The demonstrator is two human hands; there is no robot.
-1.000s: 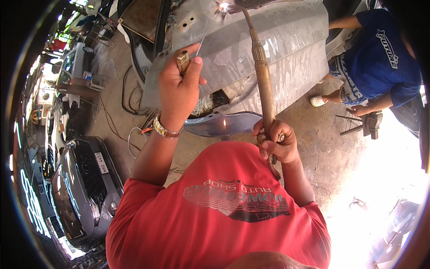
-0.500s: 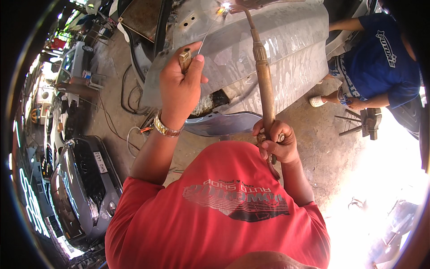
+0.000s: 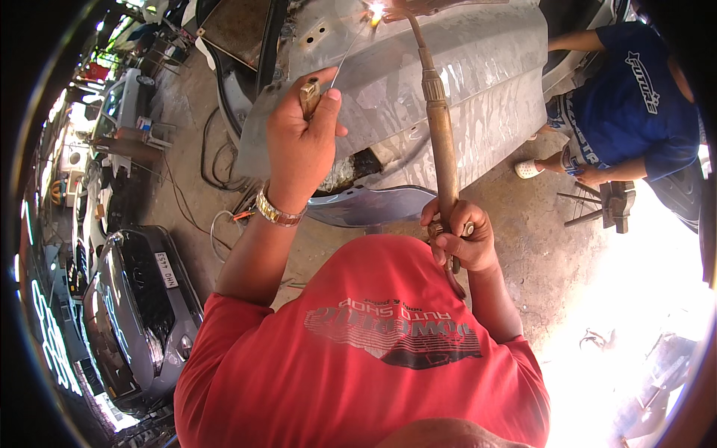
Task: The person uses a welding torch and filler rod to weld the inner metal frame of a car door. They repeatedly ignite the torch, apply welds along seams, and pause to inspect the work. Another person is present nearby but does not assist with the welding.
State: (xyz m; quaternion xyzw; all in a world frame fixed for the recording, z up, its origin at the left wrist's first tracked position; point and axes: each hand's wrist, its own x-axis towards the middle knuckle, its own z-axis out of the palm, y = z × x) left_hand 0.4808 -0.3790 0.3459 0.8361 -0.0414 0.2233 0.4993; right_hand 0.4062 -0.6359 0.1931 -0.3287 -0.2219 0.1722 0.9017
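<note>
Brass-coloured, long metal torch (image 3: 442,153) held over the grey, patchy sheet-metal car panel (image 3: 493,82), bent tip near the panel's far edge, beside a bright glowing spot (image 3: 376,11). Right hand (image 3: 469,237): grip wrapped round the torch's valve end, just off the panel's near edge. Left hand (image 3: 300,145), over the panel's left part: grip pinching thin metal wire (image 3: 347,57), with short brass-coloured block (image 3: 309,101).

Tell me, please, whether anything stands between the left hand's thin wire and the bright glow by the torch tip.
Nothing visible does: the thin wire runs uncovered from the left hand toward the bright glow, where glare hides its tip.
</note>
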